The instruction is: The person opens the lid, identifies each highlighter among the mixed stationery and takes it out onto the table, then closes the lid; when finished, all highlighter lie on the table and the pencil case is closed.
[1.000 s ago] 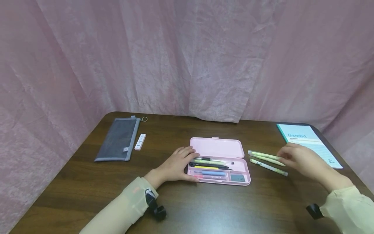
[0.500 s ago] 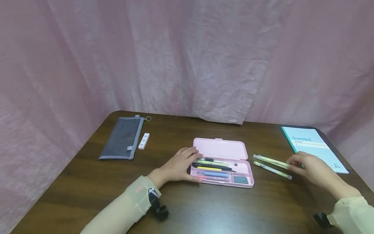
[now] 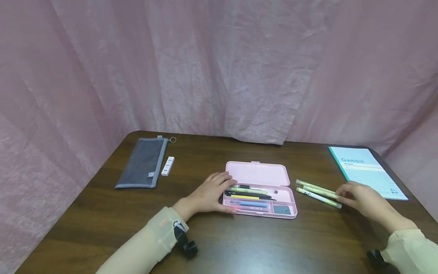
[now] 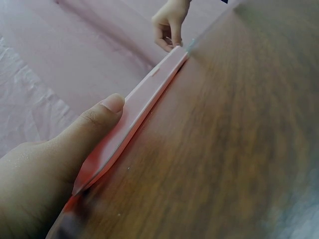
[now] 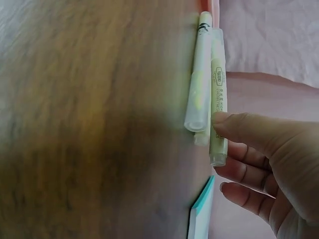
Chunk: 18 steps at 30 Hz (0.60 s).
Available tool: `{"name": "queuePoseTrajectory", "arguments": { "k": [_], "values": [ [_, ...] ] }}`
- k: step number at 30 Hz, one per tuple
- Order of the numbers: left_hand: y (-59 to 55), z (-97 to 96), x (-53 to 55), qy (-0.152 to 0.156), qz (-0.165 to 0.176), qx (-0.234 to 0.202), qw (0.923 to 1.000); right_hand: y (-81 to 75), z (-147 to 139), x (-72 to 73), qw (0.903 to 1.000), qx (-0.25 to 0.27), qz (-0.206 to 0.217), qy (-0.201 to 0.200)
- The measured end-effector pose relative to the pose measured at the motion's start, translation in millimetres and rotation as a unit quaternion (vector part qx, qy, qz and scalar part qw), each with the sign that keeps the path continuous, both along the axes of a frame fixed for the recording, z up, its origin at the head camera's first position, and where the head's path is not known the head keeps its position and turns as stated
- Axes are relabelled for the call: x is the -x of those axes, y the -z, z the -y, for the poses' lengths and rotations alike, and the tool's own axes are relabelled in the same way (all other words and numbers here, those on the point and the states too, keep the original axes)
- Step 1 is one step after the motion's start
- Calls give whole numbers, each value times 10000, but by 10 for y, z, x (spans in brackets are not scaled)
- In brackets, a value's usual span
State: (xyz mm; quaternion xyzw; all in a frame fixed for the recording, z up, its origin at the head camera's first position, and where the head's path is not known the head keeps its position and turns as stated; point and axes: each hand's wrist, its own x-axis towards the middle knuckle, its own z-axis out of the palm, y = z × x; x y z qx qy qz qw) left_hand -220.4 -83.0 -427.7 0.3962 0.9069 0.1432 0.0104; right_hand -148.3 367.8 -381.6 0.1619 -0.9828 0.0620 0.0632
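Observation:
A pink pencil case (image 3: pixel 257 174) lies with its lid folded back, several pens and a blue-grey block (image 3: pixel 281 209) inside it. My left hand (image 3: pixel 205 194) grips its left end; in the left wrist view the thumb (image 4: pixel 102 112) presses along the near wall. To the right of the case, my right hand (image 3: pixel 362 201) pinches the near end of a pale green highlighter (image 5: pixel 218 94) between thumb and fingers. Beside it lie a white-and-green pen (image 3: pixel 318 198) with a dark print and another green pen (image 5: pixel 201 138), mostly hidden behind the others in the right wrist view.
A white and teal notebook (image 3: pixel 369 171) lies at the table's right, just beyond my right hand. Far left are a grey mesh zip pouch (image 3: pixel 140 163) and a small white strip (image 3: pixel 168 166). A pink curtain (image 3: pixel 219 76) hangs behind the brown table (image 3: pixel 239 247).
My right hand, with the highlighter, has shifted slightly toward me and right, and the green pens now lie closer together. The left hand stays on the case. The head view has shifted a little.

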Motion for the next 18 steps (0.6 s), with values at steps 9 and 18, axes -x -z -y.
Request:
{"name": "queuePoseTrajectory", "arguments": {
  "k": [9,18],
  "values": [
    [-11,-5,-7,-12,-22,1,10000,55,-53,9,9998,48,184,8],
    [-7,-4,-6,-13,-53,16,10000,110,-79,24,9996,185,226,21]
  ]
}}
